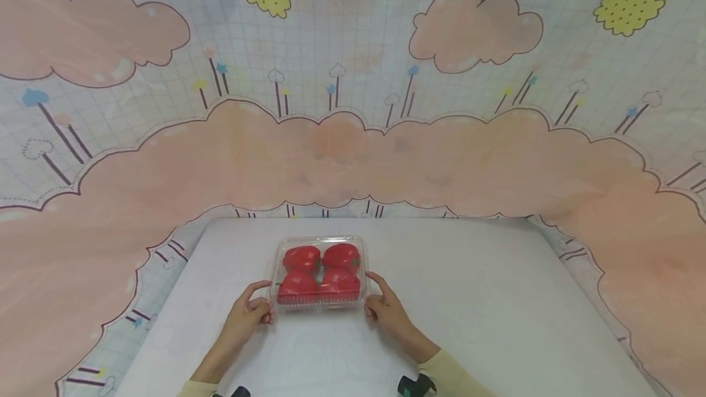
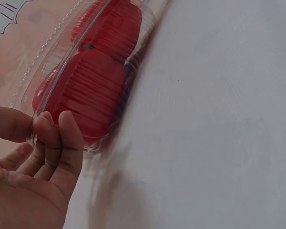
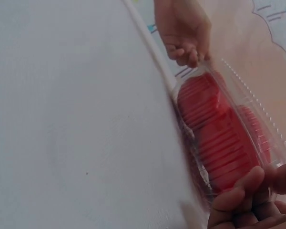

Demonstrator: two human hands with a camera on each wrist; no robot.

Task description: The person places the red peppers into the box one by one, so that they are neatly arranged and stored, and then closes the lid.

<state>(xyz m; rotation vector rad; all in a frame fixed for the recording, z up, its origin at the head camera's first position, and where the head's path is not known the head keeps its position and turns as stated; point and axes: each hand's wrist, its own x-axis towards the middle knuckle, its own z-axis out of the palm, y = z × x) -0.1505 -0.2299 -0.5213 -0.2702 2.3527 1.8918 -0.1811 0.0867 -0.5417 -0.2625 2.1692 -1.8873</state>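
A clear plastic clamshell box sits on the white table, its lid lying down over several red bell peppers with bits of green stem. At the box's left edge, my left hand pinches the rim. My right hand pinches the opposite rim in the same way. Up close in the left wrist view, the fingertips press against the ridged wall of the box. Both hands, the right one nearer, appear in the right wrist view, at opposite ends of the box.
The white tabletop stretches out around the box, widest to the right. Behind and beside it hangs a cloth printed with clouds. Dark wrist devices show at the bottom edge, near the beige sleeves.
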